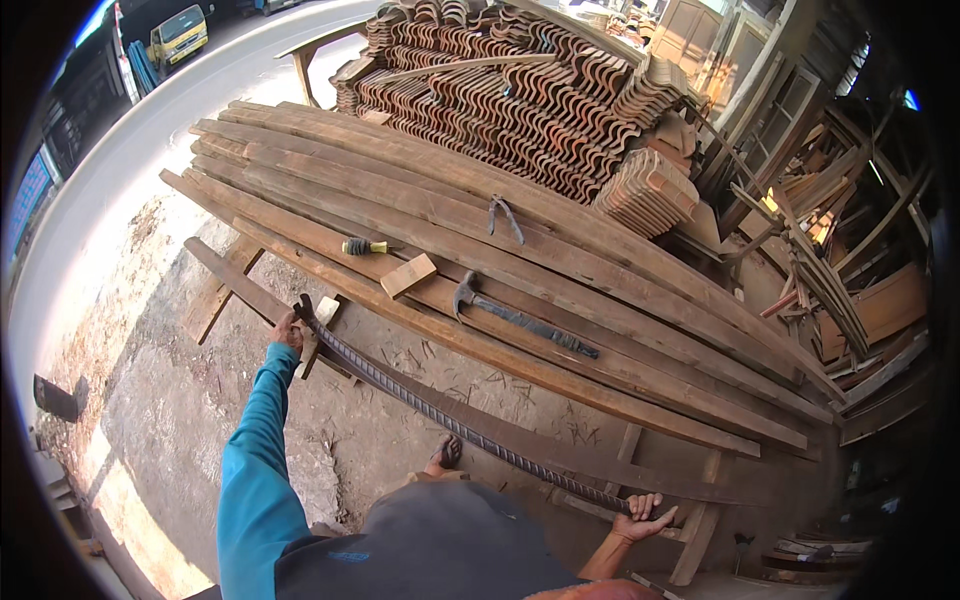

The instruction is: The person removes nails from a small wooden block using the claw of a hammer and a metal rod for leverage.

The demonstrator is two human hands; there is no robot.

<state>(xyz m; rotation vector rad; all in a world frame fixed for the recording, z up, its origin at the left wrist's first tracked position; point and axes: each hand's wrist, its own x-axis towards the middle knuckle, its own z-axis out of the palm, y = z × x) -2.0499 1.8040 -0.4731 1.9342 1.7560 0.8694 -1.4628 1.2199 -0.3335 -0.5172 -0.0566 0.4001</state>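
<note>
A long, dark, ribbed steel bar [450, 415] with a hooked end is laid along a dark wooden plank [520, 440], running from centre left to lower right of the frame. Its hooked end is gripped by the left hand [288, 330], fingers curled shut. Its lower end is clasped by the right hand [640, 517], fingers wrapped around it. A claw hammer [520, 318] rests on stacked brown planks [450, 200] at centre.

hands 2 [288, 332] | rebar bar 1 [440, 412] | hammer 1 [520, 318] | pincers 1 [504, 215] | wood block 1 [408, 275] | truck 1 [178, 35]
</note>
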